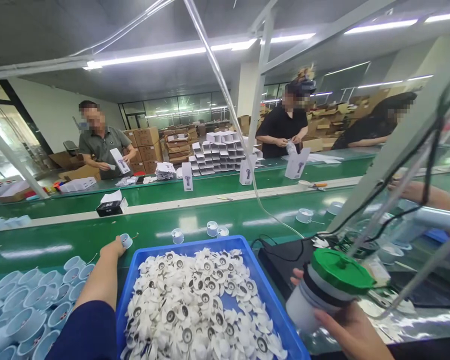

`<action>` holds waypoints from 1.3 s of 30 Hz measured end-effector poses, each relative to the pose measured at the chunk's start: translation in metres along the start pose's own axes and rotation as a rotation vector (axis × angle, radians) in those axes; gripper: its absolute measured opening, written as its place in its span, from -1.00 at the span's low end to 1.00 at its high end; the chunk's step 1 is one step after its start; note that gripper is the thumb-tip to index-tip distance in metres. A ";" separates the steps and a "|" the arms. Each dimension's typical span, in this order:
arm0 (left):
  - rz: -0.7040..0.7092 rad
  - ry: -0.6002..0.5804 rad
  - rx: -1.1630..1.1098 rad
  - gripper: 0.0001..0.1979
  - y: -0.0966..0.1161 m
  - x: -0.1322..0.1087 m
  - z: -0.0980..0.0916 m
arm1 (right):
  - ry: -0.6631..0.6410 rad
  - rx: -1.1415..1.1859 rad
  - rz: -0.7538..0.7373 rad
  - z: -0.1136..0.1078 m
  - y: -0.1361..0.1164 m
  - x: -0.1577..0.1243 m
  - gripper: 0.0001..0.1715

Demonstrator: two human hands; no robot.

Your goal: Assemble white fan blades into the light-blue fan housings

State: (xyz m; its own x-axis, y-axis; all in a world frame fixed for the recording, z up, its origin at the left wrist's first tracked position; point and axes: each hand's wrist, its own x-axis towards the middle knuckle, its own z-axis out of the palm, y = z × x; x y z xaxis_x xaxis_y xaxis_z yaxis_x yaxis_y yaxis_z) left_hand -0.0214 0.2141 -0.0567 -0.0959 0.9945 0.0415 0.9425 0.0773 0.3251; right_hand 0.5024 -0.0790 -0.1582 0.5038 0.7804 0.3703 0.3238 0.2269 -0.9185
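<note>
Cup, pale blue, in the finger pinch of left hand; jar (green-lidded) within curled fingers of right hand.

"Just one blue tray?"

"One. The white fan wheels in it overlap too much to count."

"And light-blue cups?"

"Three just beyond the tray, two farther right, one in the left hand. The crowded ones at left I can't number."

"Jars?"

"One green-lidded jar, in the right hand."

"Printed cartons standing across the belt?"

"Three, and one black box."

"People over there?"

"Three."
</note>
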 end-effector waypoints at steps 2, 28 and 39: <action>-0.012 0.033 -0.056 -0.64 0.004 -0.007 0.000 | 0.010 0.096 0.093 0.009 -0.006 -0.003 -0.31; 0.740 -0.077 -0.575 -0.51 0.142 -0.307 0.039 | -0.530 1.033 0.315 0.094 -0.187 -0.001 -0.29; 0.748 -0.137 -0.599 -0.68 0.160 -0.330 0.022 | -0.585 0.990 0.124 0.113 -0.211 -0.031 -0.35</action>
State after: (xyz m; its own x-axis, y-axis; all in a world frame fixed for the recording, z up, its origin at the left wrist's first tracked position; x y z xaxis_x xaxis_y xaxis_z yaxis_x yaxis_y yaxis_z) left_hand 0.1683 -0.0999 -0.0386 0.5365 0.7745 0.3352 0.4218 -0.5901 0.6884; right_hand 0.3281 -0.0846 0.0083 -0.0437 0.9209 0.3873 -0.6012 0.2854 -0.7464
